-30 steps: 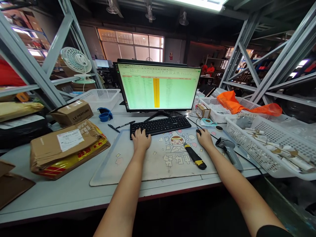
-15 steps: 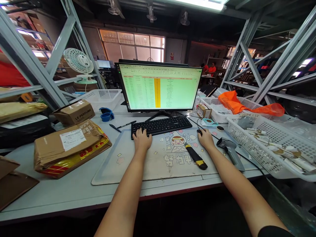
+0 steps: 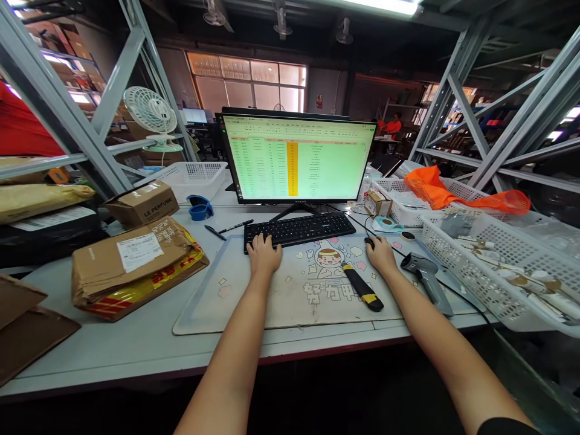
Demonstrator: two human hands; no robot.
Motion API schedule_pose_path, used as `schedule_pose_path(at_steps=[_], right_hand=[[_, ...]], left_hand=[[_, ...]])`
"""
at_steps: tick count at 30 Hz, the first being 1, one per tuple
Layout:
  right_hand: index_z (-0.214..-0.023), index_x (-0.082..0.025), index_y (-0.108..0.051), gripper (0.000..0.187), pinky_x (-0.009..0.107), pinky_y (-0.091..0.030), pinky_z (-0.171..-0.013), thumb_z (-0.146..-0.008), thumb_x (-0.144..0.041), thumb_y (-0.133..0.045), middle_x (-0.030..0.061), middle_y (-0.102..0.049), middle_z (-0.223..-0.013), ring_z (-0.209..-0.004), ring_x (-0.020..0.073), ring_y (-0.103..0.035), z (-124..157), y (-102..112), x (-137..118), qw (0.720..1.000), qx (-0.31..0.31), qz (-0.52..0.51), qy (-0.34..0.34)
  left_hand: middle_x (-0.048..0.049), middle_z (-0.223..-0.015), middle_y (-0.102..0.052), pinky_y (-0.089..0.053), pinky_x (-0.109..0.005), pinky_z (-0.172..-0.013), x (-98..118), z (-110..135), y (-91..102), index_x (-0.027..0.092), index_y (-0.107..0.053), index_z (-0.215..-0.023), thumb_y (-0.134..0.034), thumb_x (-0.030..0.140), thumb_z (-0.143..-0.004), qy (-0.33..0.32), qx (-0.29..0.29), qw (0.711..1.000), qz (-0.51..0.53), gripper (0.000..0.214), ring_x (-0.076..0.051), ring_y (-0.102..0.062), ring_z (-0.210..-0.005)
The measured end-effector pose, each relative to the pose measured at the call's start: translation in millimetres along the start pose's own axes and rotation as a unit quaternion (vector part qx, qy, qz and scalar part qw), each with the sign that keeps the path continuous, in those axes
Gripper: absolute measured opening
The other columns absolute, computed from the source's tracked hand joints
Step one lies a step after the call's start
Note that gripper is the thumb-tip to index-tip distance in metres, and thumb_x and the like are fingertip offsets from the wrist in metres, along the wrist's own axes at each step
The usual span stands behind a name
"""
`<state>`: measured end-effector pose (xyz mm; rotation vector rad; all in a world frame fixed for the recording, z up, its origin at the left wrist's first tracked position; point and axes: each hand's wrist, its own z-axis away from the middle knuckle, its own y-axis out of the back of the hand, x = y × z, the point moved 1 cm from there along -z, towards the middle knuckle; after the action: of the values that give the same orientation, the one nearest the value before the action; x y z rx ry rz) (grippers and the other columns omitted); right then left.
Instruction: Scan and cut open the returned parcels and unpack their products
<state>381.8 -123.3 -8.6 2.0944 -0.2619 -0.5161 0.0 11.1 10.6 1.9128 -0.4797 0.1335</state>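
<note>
In a big, dim room, at a white tabletop (image 3: 136,344) with a pale mat (image 3: 206,311) on it. Resting on the left end of the keyboard (image 3: 312,228) with the left hand (image 3: 266,257), with fingers a little apart, gripping nothing. Holding the mouse (image 3: 369,242), just right of the keyboard, with the right hand (image 3: 382,254), with fingers curled over it. Already got a big sheet with many rows up on the screen (image 3: 263,163). Seems to be partway through. Cannot read the tiny words, so cannot tell the part done from the part left. Not using the black and yellow cutter (image 3: 360,286) or the gray scanner (image 3: 428,279). Not touching the brown box (image 3: 109,272) either
</note>
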Motion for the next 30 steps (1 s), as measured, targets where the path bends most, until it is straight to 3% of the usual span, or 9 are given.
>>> schedule_pose_path(at_steps=[30], right_hand=[[-0.132,-0.011,-0.07,0.044,0.042,-0.043,-0.111,-0.101,-0.032,-0.047,0.0199,-0.061,-0.137,-0.127,0.0317,-0.057,0.4,0.9,1.8,1.0,-0.001,-0.002,0.002]], left_hand=[[-0.0217,-0.162,-0.044,-0.023,-0.062,-0.127,0.9,0.3,3.3,0.01,-0.057,-0.147,-0.045,0.039,-0.097,0.003,-0.017,1.0,0.003,0.059,-0.037,-0.034,-0.153]])
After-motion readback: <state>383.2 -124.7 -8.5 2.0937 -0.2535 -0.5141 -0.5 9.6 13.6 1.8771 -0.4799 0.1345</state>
